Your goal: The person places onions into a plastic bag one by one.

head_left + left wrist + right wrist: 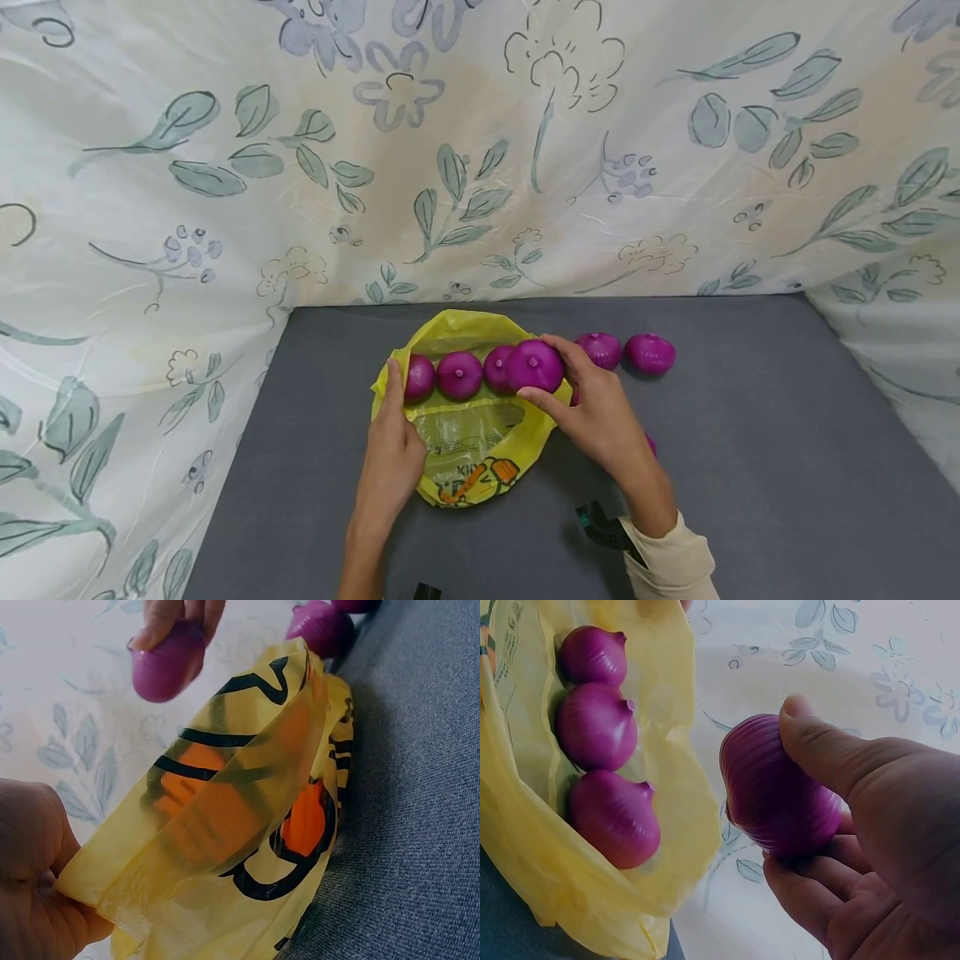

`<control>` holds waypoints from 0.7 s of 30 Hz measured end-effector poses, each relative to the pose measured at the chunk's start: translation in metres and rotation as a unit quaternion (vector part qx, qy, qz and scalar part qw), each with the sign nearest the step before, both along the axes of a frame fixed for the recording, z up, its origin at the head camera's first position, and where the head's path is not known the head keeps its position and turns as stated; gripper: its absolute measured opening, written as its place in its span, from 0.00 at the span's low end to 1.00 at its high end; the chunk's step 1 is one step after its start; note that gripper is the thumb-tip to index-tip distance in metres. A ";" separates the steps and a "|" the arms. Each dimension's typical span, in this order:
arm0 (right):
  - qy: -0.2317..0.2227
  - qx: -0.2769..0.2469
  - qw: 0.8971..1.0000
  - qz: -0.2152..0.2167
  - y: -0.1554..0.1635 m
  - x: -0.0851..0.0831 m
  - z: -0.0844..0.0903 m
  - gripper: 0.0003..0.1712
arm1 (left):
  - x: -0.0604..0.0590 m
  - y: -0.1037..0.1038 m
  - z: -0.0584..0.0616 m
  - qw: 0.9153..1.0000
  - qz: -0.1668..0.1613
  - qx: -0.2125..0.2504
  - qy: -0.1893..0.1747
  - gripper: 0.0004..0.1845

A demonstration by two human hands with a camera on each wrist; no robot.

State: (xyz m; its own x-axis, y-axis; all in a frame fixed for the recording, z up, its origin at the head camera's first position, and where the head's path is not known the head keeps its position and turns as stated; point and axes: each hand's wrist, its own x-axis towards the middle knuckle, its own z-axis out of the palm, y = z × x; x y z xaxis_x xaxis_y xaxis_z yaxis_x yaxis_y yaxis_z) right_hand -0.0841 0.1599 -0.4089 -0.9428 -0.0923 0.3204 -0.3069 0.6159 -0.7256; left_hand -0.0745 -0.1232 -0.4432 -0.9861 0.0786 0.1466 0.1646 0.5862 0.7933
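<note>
Head view: floral cloth (480, 225) fills the upper frame and drops down both sides, backing a dark gray table (765, 467) that spans the lower half. Ctr of frame, a yellow plastic bag (528, 433) w/ orange-and-black print lies mouth open on the table. A person's hands stand apart, one per side — L hand (393, 454) pinches the bag's left rim; R hand (592, 408) is clamped, thumb opposite fingers, on a purple onion (535, 366) just right of ctr. R wrist view shows that onion apart from the bag. Btm right of ctr, a cream sleeve (671, 558). Three more onions (460, 375) sit in a row inside the bag — two others (651, 354) lie side by side on the table, right of ctr. Another (651, 444), mostly hidden, peeks past the R wrist, nr. a black strap (600, 525).
</note>
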 end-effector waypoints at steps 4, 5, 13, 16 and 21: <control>-0.003 -0.025 1.000 0.019 -0.003 -0.002 -0.001 0.46 | 0.000 0.000 0.000 1.000 0.002 -0.001 0.002 0.42; -0.005 -0.031 0.999 0.022 -0.004 -0.002 -0.002 0.46 | 0.000 0.000 0.000 1.000 0.001 -0.001 0.001 0.42; -0.032 -0.051 0.997 0.041 -0.009 -0.005 -0.002 0.46 | -0.001 -0.001 -0.001 1.000 0.001 0.001 0.002 0.43; -0.037 -0.051 0.997 0.042 -0.011 -0.006 -0.002 0.47 | -0.001 -0.001 0.000 1.000 0.002 0.001 0.002 0.43; -0.048 -0.041 0.997 0.037 -0.016 -0.006 -0.002 0.48 | -0.001 -0.001 0.000 1.000 0.001 0.005 -0.001 0.43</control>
State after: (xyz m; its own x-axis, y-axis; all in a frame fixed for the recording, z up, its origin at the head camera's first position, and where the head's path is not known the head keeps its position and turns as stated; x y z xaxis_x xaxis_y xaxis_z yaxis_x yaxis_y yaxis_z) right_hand -0.0904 0.1438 -0.4106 -0.9611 -0.1392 0.2384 -0.2757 0.5308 -0.8014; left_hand -0.0753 -0.1243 -0.4431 -0.9865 0.0745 0.1460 0.1620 0.5782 0.7996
